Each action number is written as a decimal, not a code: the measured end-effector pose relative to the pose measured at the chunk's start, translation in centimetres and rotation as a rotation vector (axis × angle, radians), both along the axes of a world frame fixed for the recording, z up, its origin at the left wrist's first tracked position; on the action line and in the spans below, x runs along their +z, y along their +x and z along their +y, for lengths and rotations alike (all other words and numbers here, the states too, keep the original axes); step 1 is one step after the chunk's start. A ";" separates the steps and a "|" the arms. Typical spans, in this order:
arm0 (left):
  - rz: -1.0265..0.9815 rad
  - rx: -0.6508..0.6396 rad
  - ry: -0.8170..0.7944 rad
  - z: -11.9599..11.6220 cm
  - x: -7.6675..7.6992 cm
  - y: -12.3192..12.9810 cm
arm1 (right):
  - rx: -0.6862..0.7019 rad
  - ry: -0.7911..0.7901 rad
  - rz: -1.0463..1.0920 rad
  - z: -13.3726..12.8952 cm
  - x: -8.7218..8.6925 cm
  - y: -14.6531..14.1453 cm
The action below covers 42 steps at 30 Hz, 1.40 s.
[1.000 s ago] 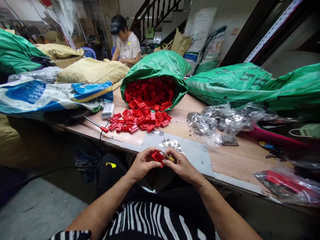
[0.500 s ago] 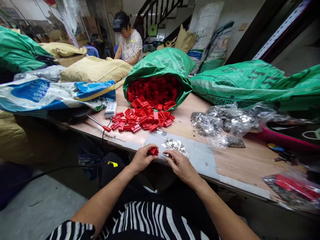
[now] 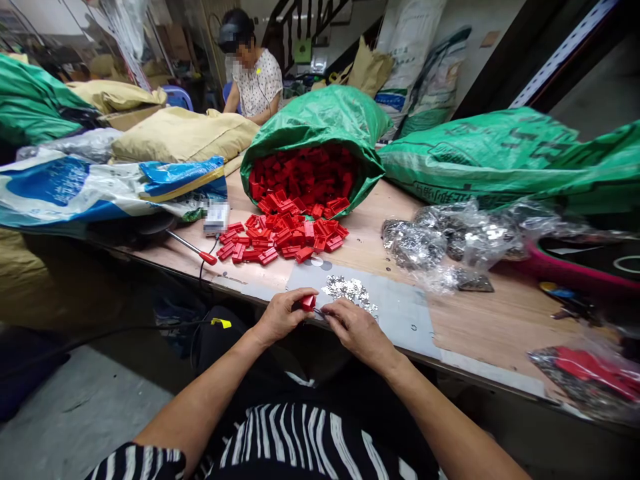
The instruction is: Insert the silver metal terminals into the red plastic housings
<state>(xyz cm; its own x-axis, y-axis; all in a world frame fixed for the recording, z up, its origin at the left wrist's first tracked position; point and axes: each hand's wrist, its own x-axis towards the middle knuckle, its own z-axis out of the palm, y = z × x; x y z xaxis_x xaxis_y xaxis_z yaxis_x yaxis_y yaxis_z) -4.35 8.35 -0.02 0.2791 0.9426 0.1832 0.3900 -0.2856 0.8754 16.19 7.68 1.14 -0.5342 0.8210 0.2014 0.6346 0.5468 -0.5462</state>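
Note:
Between thumb and fingers, my left hand [image 3: 283,316] grips a red plastic piece [image 3: 308,303] at the table's front edge. My right hand [image 3: 353,325] is closed around a thin metal tool [image 3: 319,312], whose tip meets the open end of the red piece. Just beyond my hands, small silvery metal parts [image 3: 350,289] lie scattered on a grey sheet [image 3: 405,313]. Farther back, a pile of red pieces [image 3: 285,237] spills from the mouth of a green sack [image 3: 325,113].
Clear bags of metal parts [image 3: 440,243] lie to the right, before another green sack [image 3: 500,153]. A red-handled tool [image 3: 207,257] and a blue-and-white sack [image 3: 75,187] are at left. A person [image 3: 255,80] sits across the table.
My right hand has moved slightly left, bringing the metal tool up against the red piece. The camera view has shifted a little.

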 end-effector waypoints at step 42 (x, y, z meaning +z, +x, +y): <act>-0.100 -0.082 0.048 -0.2 -0.7 0.2 | -0.129 -0.008 -0.088 -1.1 0.3 -2.4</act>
